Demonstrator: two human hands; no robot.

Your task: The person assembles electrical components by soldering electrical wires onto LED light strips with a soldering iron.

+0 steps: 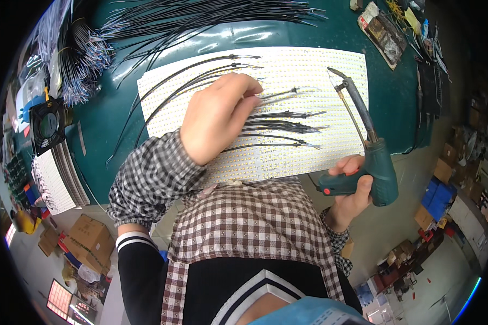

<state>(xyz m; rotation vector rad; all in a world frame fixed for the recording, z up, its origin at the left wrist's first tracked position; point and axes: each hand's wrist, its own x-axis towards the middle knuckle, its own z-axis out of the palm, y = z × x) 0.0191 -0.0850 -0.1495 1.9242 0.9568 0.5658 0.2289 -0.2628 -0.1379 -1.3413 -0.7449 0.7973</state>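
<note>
Lying across the white rectangular panel with yellow-dotted rows (303, 65), several thin black cables (279, 125) are already spread out; whether any are soldered cannot be told. A cable seems pinched by the left hand's (217, 116) closed fingers. The green pistol-shaped soldering iron (385, 170) is gripped by the right hand's (348, 207) curled fingers. 1 large black cable bundle (222, 20) is left on the counter's far side.

Cardboard boxes (89, 241), a grey floor (412, 176) and a bright lower-left window (59, 297) surround the green table (396, 108).
</note>
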